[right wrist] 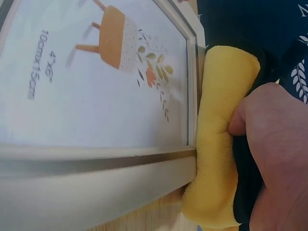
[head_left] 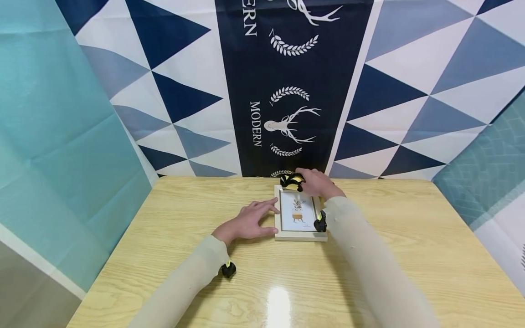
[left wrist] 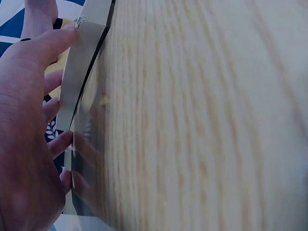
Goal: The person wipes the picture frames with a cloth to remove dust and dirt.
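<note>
A cream picture frame [head_left: 292, 221], holding a print of a plant in an orange pot, lies flat at the table's back edge. My left hand [head_left: 250, 221] has its fingers spread and touches the frame's left side. In the left wrist view, thumb and fingertips meet the frame's pale edge [left wrist: 86, 53]. My right hand [head_left: 317, 183] grips a folded yellow and black cloth [right wrist: 219, 134] at the frame's far end. The cloth lies against the frame's outer edge in the right wrist view; the right fingers are partly hidden behind it.
The wooden table [head_left: 197, 205] extends to both sides and in front of the frame. Behind its back edge hangs a patterned fabric [head_left: 287, 68] with deer and triangles. A teal sheet [head_left: 69, 127] hangs at the left.
</note>
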Motion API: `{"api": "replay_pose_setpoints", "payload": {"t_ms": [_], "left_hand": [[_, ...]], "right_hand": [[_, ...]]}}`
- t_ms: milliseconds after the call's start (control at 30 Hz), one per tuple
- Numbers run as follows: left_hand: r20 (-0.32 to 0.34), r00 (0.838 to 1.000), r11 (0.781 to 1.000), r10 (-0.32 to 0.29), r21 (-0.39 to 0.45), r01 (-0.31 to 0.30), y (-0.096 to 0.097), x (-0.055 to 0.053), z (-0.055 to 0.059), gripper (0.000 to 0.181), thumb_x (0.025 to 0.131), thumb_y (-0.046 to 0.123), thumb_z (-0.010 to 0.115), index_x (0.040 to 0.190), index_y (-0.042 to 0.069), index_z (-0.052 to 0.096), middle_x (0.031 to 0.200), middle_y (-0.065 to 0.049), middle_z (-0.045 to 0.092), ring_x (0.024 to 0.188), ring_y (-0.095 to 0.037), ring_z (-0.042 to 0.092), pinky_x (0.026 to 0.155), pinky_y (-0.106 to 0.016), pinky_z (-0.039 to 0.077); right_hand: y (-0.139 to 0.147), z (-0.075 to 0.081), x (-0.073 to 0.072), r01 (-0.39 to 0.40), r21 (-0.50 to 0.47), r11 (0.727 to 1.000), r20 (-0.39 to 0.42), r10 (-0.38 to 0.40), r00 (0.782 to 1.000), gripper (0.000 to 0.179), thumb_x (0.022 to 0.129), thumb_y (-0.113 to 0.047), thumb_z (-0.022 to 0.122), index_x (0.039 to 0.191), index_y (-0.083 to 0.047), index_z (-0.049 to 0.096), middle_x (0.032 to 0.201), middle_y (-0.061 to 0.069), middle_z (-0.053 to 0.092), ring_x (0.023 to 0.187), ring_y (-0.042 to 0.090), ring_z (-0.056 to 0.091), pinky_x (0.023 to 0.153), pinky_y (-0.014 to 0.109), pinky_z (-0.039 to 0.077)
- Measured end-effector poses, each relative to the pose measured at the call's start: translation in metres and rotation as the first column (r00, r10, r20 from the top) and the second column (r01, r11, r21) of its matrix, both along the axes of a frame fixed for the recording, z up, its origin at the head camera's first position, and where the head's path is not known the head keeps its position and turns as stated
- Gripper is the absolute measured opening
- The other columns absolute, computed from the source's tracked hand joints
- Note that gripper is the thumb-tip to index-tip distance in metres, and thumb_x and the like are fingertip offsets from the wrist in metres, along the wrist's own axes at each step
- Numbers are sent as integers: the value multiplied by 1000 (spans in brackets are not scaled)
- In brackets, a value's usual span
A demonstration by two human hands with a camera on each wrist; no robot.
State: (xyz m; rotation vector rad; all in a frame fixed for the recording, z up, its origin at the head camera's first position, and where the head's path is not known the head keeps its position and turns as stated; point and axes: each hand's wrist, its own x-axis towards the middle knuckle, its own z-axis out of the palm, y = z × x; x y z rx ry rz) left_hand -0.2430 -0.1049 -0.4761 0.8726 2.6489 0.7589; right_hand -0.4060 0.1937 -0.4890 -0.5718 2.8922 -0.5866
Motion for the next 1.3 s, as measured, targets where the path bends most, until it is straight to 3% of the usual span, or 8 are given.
{"api": "replay_pose_setpoints", "payload": {"t_ms": [233, 333, 467, 700, 967, 1300], "left_hand": [[20, 1000, 1000, 10, -6, -10, -1, 0, 2, 59, 108, 56, 69, 158, 28, 58, 192, 9, 18, 171, -40, 34, 133, -71, 30], [19, 1000, 1000, 13, 8, -13, -1, -1, -2, 58, 106, 55, 71, 156, 27, 59, 192, 8, 20, 170, -41, 34, 133, -71, 30], [17, 1000, 1000, 13, 18, -13, 0, -2, -5, 58, 105, 55, 72, 156, 28, 60, 192, 9, 20, 170, -41, 35, 132, -72, 30], [6, 1000, 1000, 10, -8, -10, 2, -1, 0, 59, 107, 57, 69, 158, 28, 58, 192, 8, 18, 170, -40, 36, 134, -72, 30], [-1, 1000, 1000, 17, -21, -17, 2, -1, -2, 58, 107, 58, 69, 158, 33, 57, 192, 10, 18, 171, -39, 34, 135, -73, 29], [-16, 1000, 1000, 4, -5, -4, -1, -1, -2, 59, 107, 57, 70, 158, 29, 59, 192, 7, 21, 169, -38, 37, 132, -73, 32]], "right_hand": [[-13, 13, 8, 11, 47, 999, 6, -11, 1000, 62, 106, -14, 59, 167, -11, 52, 166, 24, 60, 148, 47, 62, 122, 66, 50], [-19, 10, 4, 0, 69, 998, -2, 0, 1000, 63, 105, -14, 61, 167, -11, 52, 166, 24, 61, 149, 47, 62, 123, 66, 50], [-30, 2, -4, -16, 63, 998, -13, 17, 1000, 62, 105, -17, 65, 166, -13, 55, 160, 21, 67, 143, 44, 68, 119, 63, 54], [-56, -3, -4, -44, 72, 996, -67, 49, 997, 61, 102, -19, 71, 162, -16, 59, 142, 17, 78, 121, 39, 76, 108, 62, 60], [-63, 0, -1, -21, 92, 996, -40, 25, 999, 62, 102, -17, 73, 162, -17, 59, 147, 15, 77, 114, 32, 73, 110, 59, 60], [-59, 0, -3, -29, 75, 997, -21, 30, 999, 63, 102, -17, 71, 163, -17, 58, 146, 17, 76, 115, 34, 73, 110, 60, 60]]}}
